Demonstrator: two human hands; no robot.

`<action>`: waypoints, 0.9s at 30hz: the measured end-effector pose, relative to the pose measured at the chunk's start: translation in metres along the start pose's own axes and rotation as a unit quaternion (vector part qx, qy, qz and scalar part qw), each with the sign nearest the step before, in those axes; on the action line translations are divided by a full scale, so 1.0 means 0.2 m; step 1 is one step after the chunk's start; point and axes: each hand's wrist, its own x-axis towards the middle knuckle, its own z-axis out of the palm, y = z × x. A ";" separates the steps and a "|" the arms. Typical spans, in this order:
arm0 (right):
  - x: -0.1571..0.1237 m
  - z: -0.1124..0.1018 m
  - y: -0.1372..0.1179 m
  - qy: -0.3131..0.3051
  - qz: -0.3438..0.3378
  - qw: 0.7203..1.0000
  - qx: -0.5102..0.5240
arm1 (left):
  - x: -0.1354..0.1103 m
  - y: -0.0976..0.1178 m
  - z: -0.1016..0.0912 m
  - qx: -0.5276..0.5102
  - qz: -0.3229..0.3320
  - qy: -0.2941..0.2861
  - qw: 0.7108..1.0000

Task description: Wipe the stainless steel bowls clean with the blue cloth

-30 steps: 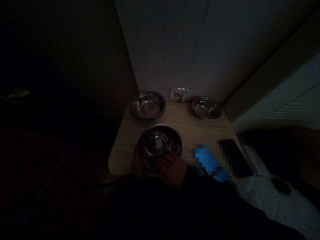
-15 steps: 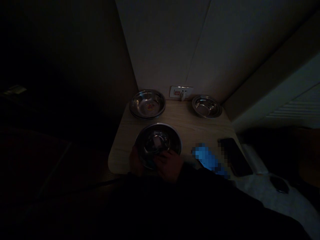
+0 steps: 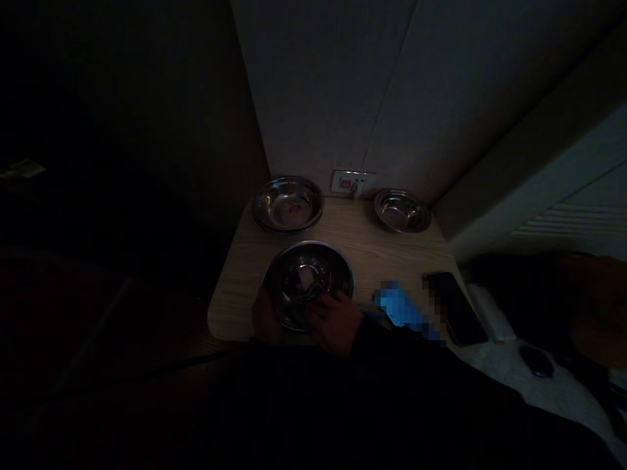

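A steel bowl [image 3: 308, 277] sits at the near edge of a small wooden table [image 3: 362, 245]. My left hand [image 3: 262, 320] grips the bowl's near left rim. My right hand [image 3: 333, 320] is closed on a dark cloth [image 3: 311, 301] pressed inside the bowl at its near side. The scene is very dim, so fingers show only in part.
A stack of steel bowls [image 3: 288, 203] stands at the back left, and a single steel bowl [image 3: 401, 210] at the back right. A wall socket [image 3: 353, 183] sits between them. A dark phone [image 3: 454, 307] and a blurred blue object [image 3: 404, 310] lie to the right.
My right hand with the cloth has shifted slightly within the near side of the bowl. The left hand keeps its hold on the rim.
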 end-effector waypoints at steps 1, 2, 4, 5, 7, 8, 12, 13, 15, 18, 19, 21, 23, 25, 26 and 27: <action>-0.04 -0.01 0.03 -0.016 -0.006 1.000 -0.013 | -0.01 0.01 0.01 0.000 -0.002 0.004 1.000; -0.06 -0.03 0.05 -0.029 -0.008 0.999 -0.025 | -0.01 0.02 0.02 0.004 -0.003 0.005 1.000; -0.08 -0.03 0.06 -0.037 -0.006 0.999 -0.037 | -0.02 0.04 0.03 0.006 -0.015 -0.006 1.000; -0.06 -0.03 0.05 -0.032 -0.003 0.999 -0.036 | -0.02 0.05 0.04 0.004 -0.025 -0.012 1.000; -0.01 -0.01 0.00 -0.013 0.000 1.000 -0.023 | -0.01 0.06 0.04 0.009 -0.040 -0.015 0.999; 0.03 -0.01 -0.02 -0.003 0.000 1.000 -0.016 | -0.01 0.06 0.03 0.017 -0.043 -0.008 0.999; 0.09 0.00 -0.05 0.004 -0.010 1.000 -0.015 | -0.01 0.07 0.01 0.045 -0.036 0.014 0.998; 0.07 -0.01 -0.03 -0.004 -0.017 1.000 -0.022 | -0.01 0.08 0.01 0.041 -0.034 0.007 0.999; 0.00 -0.04 0.04 -0.027 -0.028 0.998 -0.040 | -0.02 0.09 0.02 0.027 -0.020 -0.008 0.999; -0.09 -0.06 0.11 -0.054 -0.035 0.996 -0.063 | -0.04 0.11 0.03 0.011 0.000 -0.016 1.000; -0.10 -0.06 0.12 -0.053 -0.035 0.996 -0.065 | -0.04 0.12 0.04 0.005 -0.003 -0.020 1.000; -0.07 -0.04 0.10 -0.037 -0.040 0.997 -0.054 | -0.04 0.11 0.04 -0.009 -0.022 -0.025 0.999; -0.01 0.00 0.05 -0.009 -0.037 0.999 -0.036 | -0.03 0.09 0.04 -0.012 -0.042 -0.013 0.999; 0.06 0.02 0.00 0.016 -0.031 0.999 -0.026 | -0.02 0.07 0.04 -0.003 -0.048 0.001 0.999; 0.08 0.02 -0.02 0.024 -0.029 0.999 -0.026 | -0.02 0.06 0.03 -0.002 -0.047 0.010 0.999; 0.10 0.02 -0.02 0.025 -0.030 0.999 -0.030 | -0.01 0.06 0.03 -0.003 -0.044 0.011 0.999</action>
